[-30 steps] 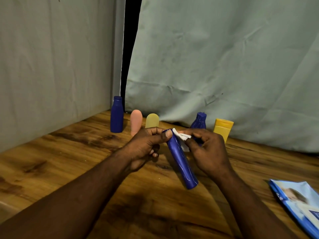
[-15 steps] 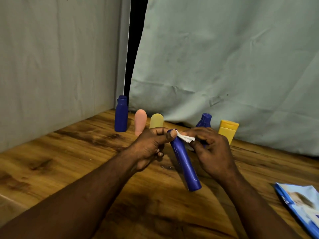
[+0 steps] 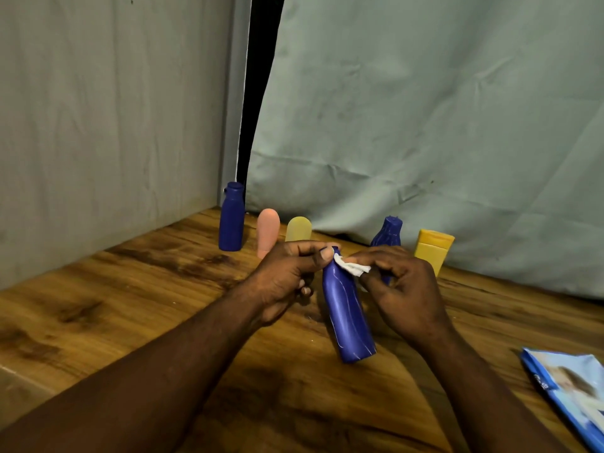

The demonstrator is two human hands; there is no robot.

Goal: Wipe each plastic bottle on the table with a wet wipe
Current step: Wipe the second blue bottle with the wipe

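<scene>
My left hand (image 3: 287, 279) pinches the top of a long blue bottle (image 3: 347, 318), which hangs tilted above the wooden table (image 3: 130, 305). A small white wet wipe (image 3: 352, 267) lies against the bottle's neck, pinched by my right hand (image 3: 402, 289). Along the back stand a dark blue bottle (image 3: 231, 217), a pink bottle (image 3: 268, 231), a pale yellow bottle (image 3: 298, 228), a ribbed blue bottle (image 3: 388, 232) partly behind my right hand, and an orange-yellow bottle (image 3: 433, 248).
A blue wet-wipe pack (image 3: 572, 390) lies flat at the table's right edge. A grey wall on the left and a green cloth backdrop close off the table's far sides.
The view has shifted slightly, so everything sits a bit to the right. The wipe has slid a little down and right along the bottle's neck; both hands keep their hold.
</scene>
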